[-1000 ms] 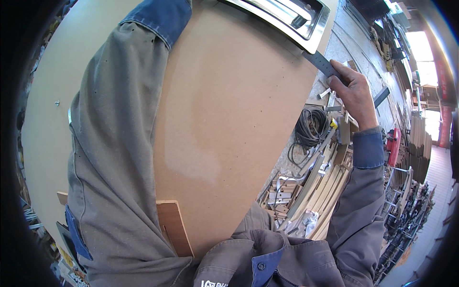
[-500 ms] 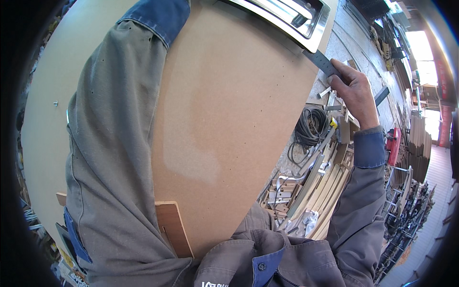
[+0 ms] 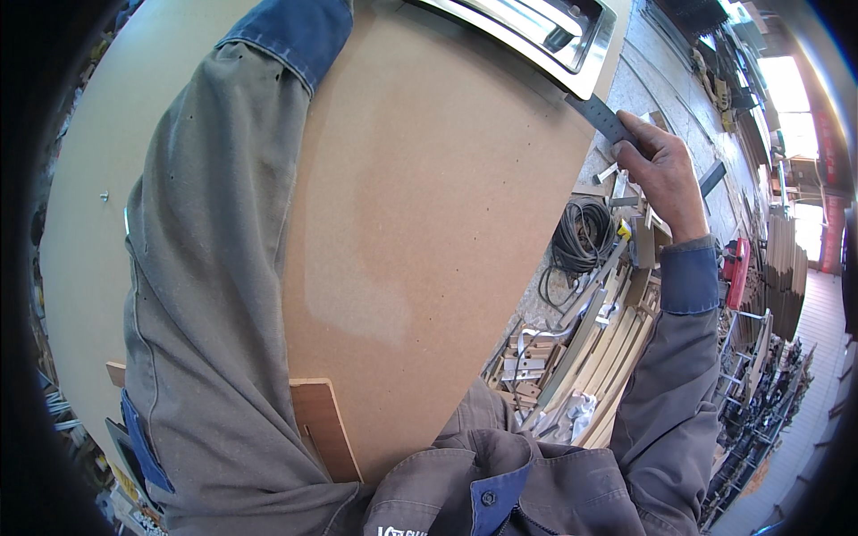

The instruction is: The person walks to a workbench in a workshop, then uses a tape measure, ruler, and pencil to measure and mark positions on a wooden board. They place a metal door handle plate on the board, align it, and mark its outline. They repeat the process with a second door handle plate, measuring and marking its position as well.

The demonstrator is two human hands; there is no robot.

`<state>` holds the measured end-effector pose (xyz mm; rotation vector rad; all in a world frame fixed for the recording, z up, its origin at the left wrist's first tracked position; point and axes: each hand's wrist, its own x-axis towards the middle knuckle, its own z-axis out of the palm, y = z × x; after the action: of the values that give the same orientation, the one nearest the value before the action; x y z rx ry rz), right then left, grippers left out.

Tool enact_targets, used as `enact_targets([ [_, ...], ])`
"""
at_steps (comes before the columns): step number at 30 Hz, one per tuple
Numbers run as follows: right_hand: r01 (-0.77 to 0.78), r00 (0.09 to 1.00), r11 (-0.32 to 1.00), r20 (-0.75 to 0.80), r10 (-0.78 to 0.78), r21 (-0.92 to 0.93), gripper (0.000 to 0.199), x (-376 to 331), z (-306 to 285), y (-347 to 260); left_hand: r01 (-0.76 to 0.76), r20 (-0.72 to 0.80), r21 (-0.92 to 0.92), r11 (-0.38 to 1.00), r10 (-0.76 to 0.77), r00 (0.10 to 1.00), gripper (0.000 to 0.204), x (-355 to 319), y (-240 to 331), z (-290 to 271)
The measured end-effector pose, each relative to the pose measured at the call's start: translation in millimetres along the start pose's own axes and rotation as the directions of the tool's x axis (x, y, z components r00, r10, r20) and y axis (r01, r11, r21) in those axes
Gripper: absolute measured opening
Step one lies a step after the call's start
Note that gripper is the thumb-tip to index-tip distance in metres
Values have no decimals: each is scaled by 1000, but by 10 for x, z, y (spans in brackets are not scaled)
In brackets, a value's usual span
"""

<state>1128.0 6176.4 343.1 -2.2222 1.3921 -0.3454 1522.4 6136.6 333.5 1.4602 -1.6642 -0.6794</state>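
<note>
Between the thumb and fingers of my right hand [image 3: 663,174] is a dark metal ruler [image 3: 602,118]. Its far end reaches under or against the corner of a shiny metal frame [image 3: 585,85] with a recessed middle and a handle-like bar [image 3: 543,25]. This frame lies at the far edge of a large brown fibreboard panel [image 3: 411,214], and the ruler crosses the panel's right edge. My left arm [image 3: 210,241] stretches forward over the panel. The left hand itself lies beyond the top of the picture.
A small reddish-brown wood piece [image 3: 329,427] rests on the panel near my body. A screw [image 3: 105,196] is at the left. Right of the panel lie a coil of dark cable [image 3: 583,234], wooden strips [image 3: 617,357], and a red tool [image 3: 737,274]; stacked sheets [image 3: 784,277] stand farther right.
</note>
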Motion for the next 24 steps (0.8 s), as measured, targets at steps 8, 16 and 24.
enact_targets([
  [8,-12,1000,1000,-7,12,7,49,-2,1,-22,48,3,-7,999,-48,999,34,29,-18,-5],
  [16,28,1000,1000,-12,-28,13,48,-5,-2,-21,31,-17,-4,1000,-31,999,38,10,-4,16],
  [24,-6,1000,1000,15,6,14,48,-17,-15,-102,-10,-16,36,999,11,1000,43,64,-102,1],
])
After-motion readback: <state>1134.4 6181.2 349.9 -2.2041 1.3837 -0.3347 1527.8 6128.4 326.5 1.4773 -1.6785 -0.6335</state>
